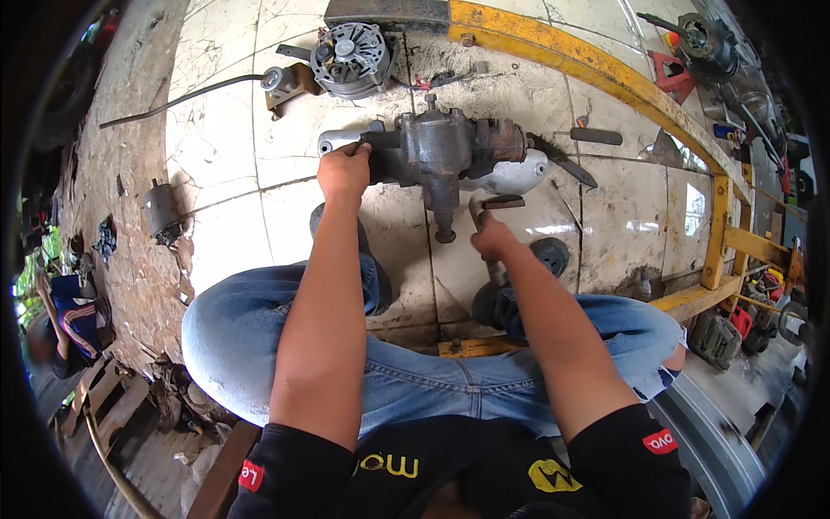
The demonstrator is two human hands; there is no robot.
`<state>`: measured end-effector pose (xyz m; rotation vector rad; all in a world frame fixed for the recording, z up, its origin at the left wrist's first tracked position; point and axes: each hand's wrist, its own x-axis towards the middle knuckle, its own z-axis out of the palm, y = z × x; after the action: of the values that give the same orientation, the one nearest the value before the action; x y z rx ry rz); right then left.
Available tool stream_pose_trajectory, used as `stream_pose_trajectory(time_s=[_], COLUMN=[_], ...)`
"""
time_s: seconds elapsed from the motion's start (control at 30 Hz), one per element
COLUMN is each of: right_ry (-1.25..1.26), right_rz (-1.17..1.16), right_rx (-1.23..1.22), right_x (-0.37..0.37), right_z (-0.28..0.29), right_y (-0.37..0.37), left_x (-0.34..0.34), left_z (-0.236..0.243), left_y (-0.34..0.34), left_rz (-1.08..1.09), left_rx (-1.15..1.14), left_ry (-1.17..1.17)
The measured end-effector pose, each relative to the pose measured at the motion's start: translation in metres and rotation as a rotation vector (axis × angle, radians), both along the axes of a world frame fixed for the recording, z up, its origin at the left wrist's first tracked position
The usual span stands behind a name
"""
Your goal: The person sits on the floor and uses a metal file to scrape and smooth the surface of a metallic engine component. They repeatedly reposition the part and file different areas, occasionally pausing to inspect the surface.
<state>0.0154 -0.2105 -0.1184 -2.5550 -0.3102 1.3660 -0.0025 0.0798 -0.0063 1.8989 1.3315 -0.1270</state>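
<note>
A rusty dark metal gearbox housing [435,147], with a round flanged end at its right and a shaft pointing toward me, lies across a silver cast part [510,173] in front of me. My left hand [344,176] is closed on the housing's left end. Below and right of the housing, my right hand [494,238] grips a hammer [484,210] by its handle, head upward. A flat dark bar [575,169] lies beside the silver part on the tiles.
An alternator [352,60], a bracket [288,84] with a bent rod, a grey cylinder [162,212] and a dark handle [596,136] are around me on the tiled floor [216,156]. A yellow steel frame [571,54] runs behind and right. Another person [60,337] sits at far left.
</note>
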Motion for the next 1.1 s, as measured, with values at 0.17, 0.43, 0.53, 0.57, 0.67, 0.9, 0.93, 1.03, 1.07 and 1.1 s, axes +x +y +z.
stream_pose_trajectory(time_s=[0.17, 0.43, 0.53, 0.57, 0.67, 0.9, 0.93, 1.03, 1.07, 1.1], right_ry=[0.122, -0.442, -0.682, -0.646, -0.606, -0.414, -0.501, -0.498, -0.491, -0.493], right_rz=[-0.151, -0.155, -0.175, -0.269, -0.314, -0.58, -0.535, -0.383, -0.391, -0.397], right_rx=[-0.003, 0.36, 0.445, 0.46, 0.485, 0.526, 0.49, 0.458, 0.47, 0.486], right_x=[0.063, 0.087, 0.082, 0.082, 0.072, 0.049, 0.048, 0.044, 0.039, 0.038], right_z=[0.106, 0.14, 0.116, 0.112, 0.095, 0.069, 0.064, 0.072, 0.07, 0.072], right_y=[-0.02, -0.014, 0.001, 0.008, 0.019, 0.038, 0.037, 0.036, 0.037, 0.038], left_x=[-0.005, -0.004, -0.005, -0.005, -0.006, -0.006, -0.005, -0.006, -0.009, -0.009], left_z=[0.0, -0.013, -0.012, -0.01, -0.007, -0.004, -0.003, 0.001, -0.001, -0.001], left_y=[0.001, 0.002, 0.001, 0.002, 0.003, 0.001, 0.0, -0.001, -0.001, 0.001], left_rz=[-0.003, -0.012, -0.012, -0.008, -0.007, -0.025, -0.04, 0.021, 0.02, 0.019], left_rx=[-0.005, 0.028, 0.017, -0.001, -0.025, 0.016, 0.024, -0.057, -0.056, -0.052], left_ry=[0.033, -0.002, -0.003, -0.006, -0.006, -0.002, 0.001, 0.004, 0.012, 0.011])
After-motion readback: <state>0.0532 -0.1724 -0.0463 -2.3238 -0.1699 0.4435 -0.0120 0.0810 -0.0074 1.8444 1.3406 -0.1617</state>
